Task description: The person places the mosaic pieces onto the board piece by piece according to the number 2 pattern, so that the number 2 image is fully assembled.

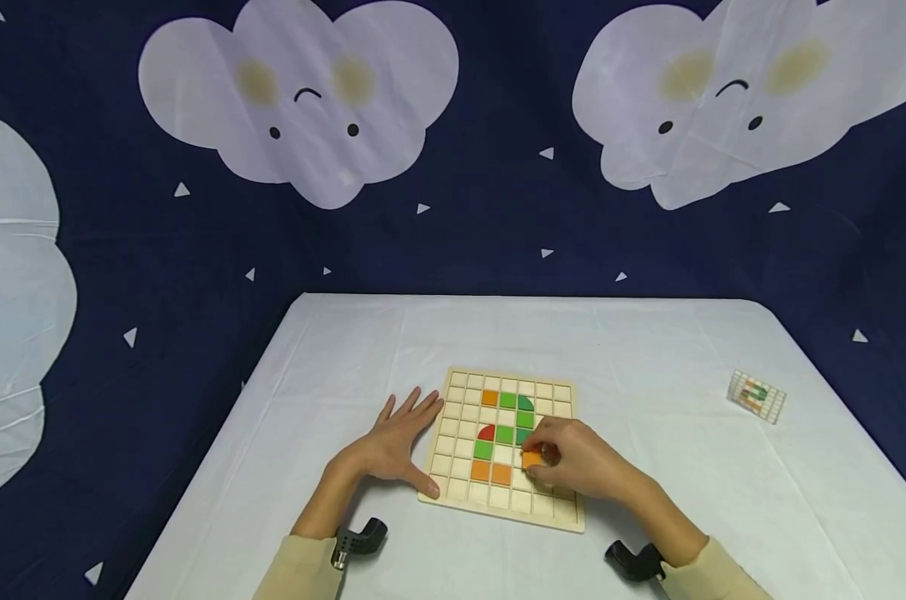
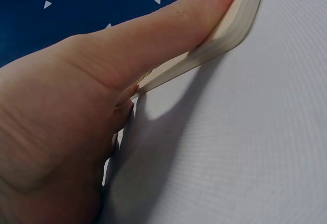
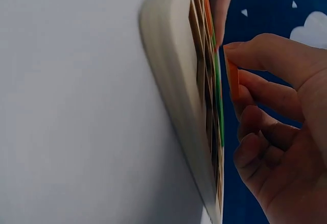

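A wooden grid board [image 1: 498,513] lies on the white table, with several orange, green and red pieces in its squares, two of them quarter-round. My left hand [image 1: 394,444] is spread at the board's left side; its thumb [image 2: 168,27] lies on the rim near the front left corner. Between thumb and fingers, my right hand [image 1: 576,454] pinches an orange square tile [image 1: 531,459] close over the right middle of the grid. In the right wrist view the tile [image 3: 234,78] shows edge-on, apart from the board's surface. My right hand covers some squares.
To the right on the table lies a small card [image 1: 756,396] bearing a coloured grid pattern. White cloth [image 1: 347,358] covers the table. Behind it hangs a dark blue curtain [image 1: 498,167] with clouds. Black camera mounts [image 1: 361,537] sit at both wrists.
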Tool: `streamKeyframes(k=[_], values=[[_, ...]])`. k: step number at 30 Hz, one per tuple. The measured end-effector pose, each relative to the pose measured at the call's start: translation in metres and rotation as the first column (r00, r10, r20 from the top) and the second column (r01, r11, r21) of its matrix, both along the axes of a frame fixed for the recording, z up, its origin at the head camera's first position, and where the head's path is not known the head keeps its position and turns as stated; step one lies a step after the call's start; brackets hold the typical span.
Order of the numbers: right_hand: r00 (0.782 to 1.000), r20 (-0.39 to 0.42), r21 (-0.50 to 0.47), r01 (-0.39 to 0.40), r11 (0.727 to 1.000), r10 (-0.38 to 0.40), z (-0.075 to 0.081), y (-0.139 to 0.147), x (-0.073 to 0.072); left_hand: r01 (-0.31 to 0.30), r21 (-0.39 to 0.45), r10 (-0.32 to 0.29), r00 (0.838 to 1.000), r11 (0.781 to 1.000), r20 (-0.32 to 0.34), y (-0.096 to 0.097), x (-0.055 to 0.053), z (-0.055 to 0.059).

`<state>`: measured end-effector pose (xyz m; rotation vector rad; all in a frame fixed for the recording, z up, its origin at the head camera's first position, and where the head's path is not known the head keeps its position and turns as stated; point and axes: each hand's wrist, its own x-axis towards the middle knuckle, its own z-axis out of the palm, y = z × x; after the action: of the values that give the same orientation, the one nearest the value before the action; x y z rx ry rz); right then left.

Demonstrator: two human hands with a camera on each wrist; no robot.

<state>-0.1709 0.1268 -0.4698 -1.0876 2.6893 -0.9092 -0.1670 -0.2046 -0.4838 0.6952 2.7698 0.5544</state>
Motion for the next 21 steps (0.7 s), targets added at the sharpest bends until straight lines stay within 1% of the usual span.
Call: streamKeyframes(k=[4, 9, 13, 16, 21], values=[[1.000, -0.013, 0.025, -0.027, 0.999, 0.027, 0.000, -0.007, 0.005, -0.003, -0.015, 0.003, 1.000, 1.000, 0.001, 0.000, 0.000, -0.002], [0.999, 0.018, 0.072, -0.049, 0.996, 0.047, -0.001, -0.012, 0.009, 0.000, -0.009, 0.000, 1.000, 1.000, 0.002, 0.000, 0.000, -0.002], [0.998, 0.005, 0.106, -0.056, 0.993, 0.056, -0.002, -0.015, 0.010, 0.000, -0.005, 0.000, 1.000, 1.000, 0.005, 0.000, -0.001, -0.002], [0.998, -0.006, 0.111, -0.067, 0.992, 0.068, -0.002, -0.015, 0.010, -0.001, -0.002, 0.001, 1.000, 1.000, 0.007, -0.001, -0.001, -0.001], [0.997, 0.008, 0.105, -0.081, 0.991, 0.081, -0.001, -0.014, 0.010, 0.000, -0.005, 0.000, 1.000, 1.000, 0.008, -0.001, -0.001, -0.001]])
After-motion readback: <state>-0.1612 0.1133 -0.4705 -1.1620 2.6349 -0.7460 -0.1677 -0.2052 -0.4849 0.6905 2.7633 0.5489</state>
